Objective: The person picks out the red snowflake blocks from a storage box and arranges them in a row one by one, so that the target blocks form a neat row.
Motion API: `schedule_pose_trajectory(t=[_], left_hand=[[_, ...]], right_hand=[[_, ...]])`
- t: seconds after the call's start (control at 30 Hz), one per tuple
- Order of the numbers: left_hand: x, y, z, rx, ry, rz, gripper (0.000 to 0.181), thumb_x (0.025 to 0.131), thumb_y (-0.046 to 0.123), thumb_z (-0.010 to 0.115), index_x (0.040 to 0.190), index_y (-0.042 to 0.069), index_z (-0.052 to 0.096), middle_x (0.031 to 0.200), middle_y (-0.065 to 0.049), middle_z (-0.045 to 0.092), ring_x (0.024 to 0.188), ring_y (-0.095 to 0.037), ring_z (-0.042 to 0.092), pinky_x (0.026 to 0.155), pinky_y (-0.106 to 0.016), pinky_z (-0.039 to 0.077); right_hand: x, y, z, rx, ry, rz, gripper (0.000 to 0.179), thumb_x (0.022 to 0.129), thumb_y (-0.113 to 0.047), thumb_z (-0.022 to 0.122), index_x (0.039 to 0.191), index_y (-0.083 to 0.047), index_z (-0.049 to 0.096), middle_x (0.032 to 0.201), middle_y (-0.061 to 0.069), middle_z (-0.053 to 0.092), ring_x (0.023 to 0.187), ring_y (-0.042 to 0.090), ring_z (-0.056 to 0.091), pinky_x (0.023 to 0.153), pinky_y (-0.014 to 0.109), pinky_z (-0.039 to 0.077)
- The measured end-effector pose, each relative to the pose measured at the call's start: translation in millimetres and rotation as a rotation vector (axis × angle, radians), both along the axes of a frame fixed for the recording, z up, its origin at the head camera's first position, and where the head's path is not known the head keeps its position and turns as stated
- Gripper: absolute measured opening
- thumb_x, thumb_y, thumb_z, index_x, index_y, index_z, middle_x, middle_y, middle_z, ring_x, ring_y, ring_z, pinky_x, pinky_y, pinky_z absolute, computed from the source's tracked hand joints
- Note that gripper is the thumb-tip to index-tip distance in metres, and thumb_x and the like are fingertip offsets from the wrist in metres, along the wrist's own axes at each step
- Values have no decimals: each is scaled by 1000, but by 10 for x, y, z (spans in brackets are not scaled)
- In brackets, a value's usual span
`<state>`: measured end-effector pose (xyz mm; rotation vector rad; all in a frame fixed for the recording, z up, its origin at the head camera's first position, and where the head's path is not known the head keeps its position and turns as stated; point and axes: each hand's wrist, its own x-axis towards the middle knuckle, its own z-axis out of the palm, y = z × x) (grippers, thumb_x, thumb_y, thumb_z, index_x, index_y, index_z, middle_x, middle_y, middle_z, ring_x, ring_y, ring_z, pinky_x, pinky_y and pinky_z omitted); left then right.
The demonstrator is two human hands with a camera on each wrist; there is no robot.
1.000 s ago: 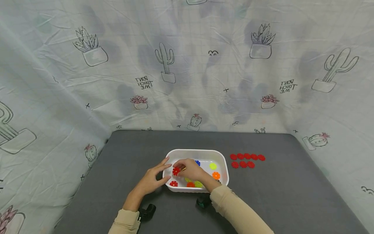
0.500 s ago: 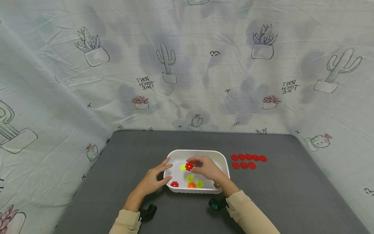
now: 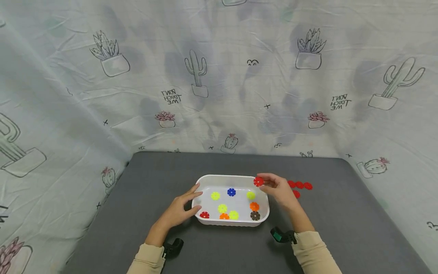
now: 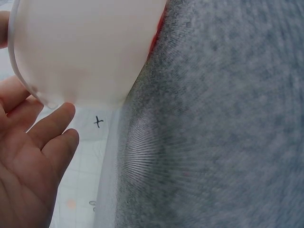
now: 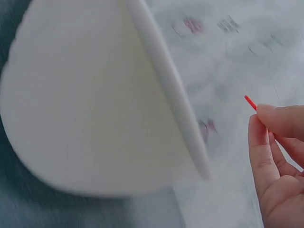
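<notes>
My right hand [image 3: 281,192] pinches a red, notched, flower-shaped plastic disc [image 3: 258,181] between thumb and fingertips, above the back right corner of a white tray [image 3: 232,179]. Edge-on in the right wrist view, the disc [image 5: 250,102] looks like a thin red strip. At the tray's left end is my left hand [image 3: 178,208], fingers spread and tips at the rim. The left wrist view shows two of its fingers [image 4: 57,126] against the outer wall. Inside lie yellow discs [image 3: 222,208], a blue disc [image 3: 231,192], orange discs [image 3: 254,206], a brown disc [image 3: 255,215] and a red disc [image 3: 204,215].
Red discs [image 3: 299,185] lie in rows on the grey table [image 3: 164,171] right of the tray, partly hidden by my right hand. A pale cactus-print cloth [image 3: 219,95] hangs behind and at the sides. Dark wrist-worn devices [image 3: 282,235] sit below both hands.
My right hand has moved right, carrying the red disc from the tray's left part to above its right rim. The left hand has stayed at the tray's left end.
</notes>
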<state>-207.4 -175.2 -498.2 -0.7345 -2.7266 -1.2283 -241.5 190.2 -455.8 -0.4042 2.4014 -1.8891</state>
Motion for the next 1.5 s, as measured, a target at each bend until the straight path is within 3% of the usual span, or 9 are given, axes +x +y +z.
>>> schedule_pose_trajectory(t=[0.23, 0.5, 0.73, 0.93, 1.13, 1.33, 1.4, 1.5], left_hand=[[-16, 21, -6, -3, 7, -8, 52, 86, 29, 67, 133, 9, 56, 152, -3, 35, 137, -26, 38, 105, -55, 35], [-22, 39, -8, 1, 5, -15, 52, 87, 30, 67, 133, 8, 56, 152, -4, 35, 137, -26, 38, 105, -55, 35], [-12, 40, -1, 7, -9, -4, 52, 86, 27, 68, 133, 8, 56, 152, -3, 35, 137, -27, 37, 106, -55, 34], [-2, 30, -3, 8, -10, 0, 51, 86, 27, 68, 132, 8, 56, 152, -3, 35, 137, -28, 37, 105, -55, 35], [-9, 3, 14, 15, 1, 1, 52, 86, 28, 68, 133, 8, 56, 152, -3, 35, 137, -28, 37, 105, -56, 35], [-9, -4, 33, 8, -4, 1, 53, 87, 31, 67, 133, 8, 56, 152, -3, 35, 137, -29, 37, 105, -57, 35], [-7, -4, 32, 6, -8, -1, 53, 87, 30, 67, 133, 8, 55, 152, -3, 35, 137, -29, 37, 105, -57, 34], [-3, -1, 25, 2, -12, -1, 52, 87, 29, 67, 133, 8, 55, 152, -4, 35, 137, -28, 37, 105, -57, 35]], right_hand=[[10, 383, -84, -1, 45, -155, 45, 88, -11, 66, 129, 4, 54, 110, 2, 64, 93, 5, 56, 74, 16, 51], [95, 832, -312, 8, 34, -257, 47, 90, -14, 64, 132, 4, 51, 102, -17, 62, 92, -4, 57, 73, 15, 50], [131, 1134, -532, -78, 53, -355, 46, 88, -7, 65, 128, 8, 51, 99, -19, 63, 90, -4, 59, 72, 10, 49], [108, 1221, -648, -20, -27, -523, 47, 87, -6, 66, 130, 7, 50, 92, -28, 59, 87, -10, 54, 71, 6, 46], [53, 1231, -719, -86, -33, -570, 48, 86, 0, 66, 129, 11, 49, 90, -26, 59, 85, -9, 54, 69, 4, 45], [30, 1232, -764, 53, -16, -617, 42, 87, -1, 64, 128, 6, 54, 94, -29, 54, 85, -13, 51, 71, 2, 42], [38, 1230, -763, 124, -24, -627, 41, 88, -2, 63, 128, 3, 56, 99, -21, 58, 85, -15, 49, 71, 2, 41], [50, 1227, -759, 204, -28, -620, 39, 89, -3, 62, 128, 1, 57, 111, 4, 64, 83, -18, 47, 70, 2, 41]])
